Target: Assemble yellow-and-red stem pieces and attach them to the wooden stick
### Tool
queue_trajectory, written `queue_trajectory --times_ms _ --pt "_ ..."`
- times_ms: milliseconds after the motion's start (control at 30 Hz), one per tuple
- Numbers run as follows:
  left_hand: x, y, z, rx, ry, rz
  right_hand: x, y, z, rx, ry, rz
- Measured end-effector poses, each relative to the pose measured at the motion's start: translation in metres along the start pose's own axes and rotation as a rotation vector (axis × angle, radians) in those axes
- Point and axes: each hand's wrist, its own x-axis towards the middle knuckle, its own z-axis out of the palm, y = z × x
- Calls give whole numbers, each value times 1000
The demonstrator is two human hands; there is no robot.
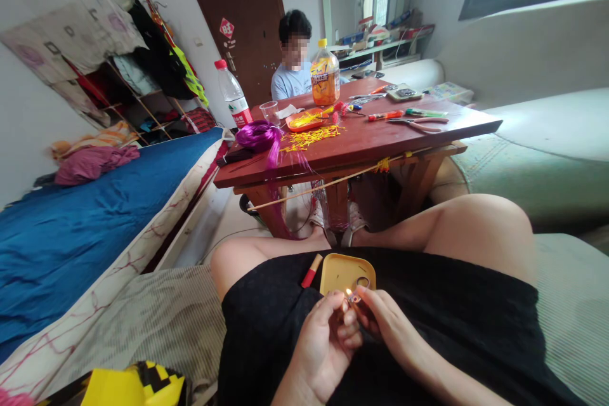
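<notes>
A small flame (pixel 349 292) burns between my two hands, at the metal head of a lighter (pixel 354 299) whose body is mostly covered by fingers. My right hand (pixel 387 323) is closed around this lighter, thumb side up. Close against it from the left, my left hand (pixel 326 336) is pinched with its fingers curled; whatever it holds by the flame is too small to make out. Just beyond both hands, a yellow tray (pixel 333 266) rests on my lap with a dark loop (pixel 363 281) in it. Left of the tray lies a red-and-tan tube (pixel 311 271).
The wooden table (pixel 404 136) ahead carries a purple thread bundle (pixel 259 134), yellow pieces (pixel 311 138), pliers (pixel 419 124), a water bottle (pixel 232 95) and a drink bottle (pixel 325 76). A thin stick (pixel 314 189) juts along its front. Another person (pixel 290 76) sits behind it.
</notes>
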Motion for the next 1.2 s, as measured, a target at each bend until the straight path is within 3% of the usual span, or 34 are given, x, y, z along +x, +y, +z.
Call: queue_trajectory --times_ms 1200 --pt "0 2 4 -1 7 -10 1 -3 0 12 -35 -22"
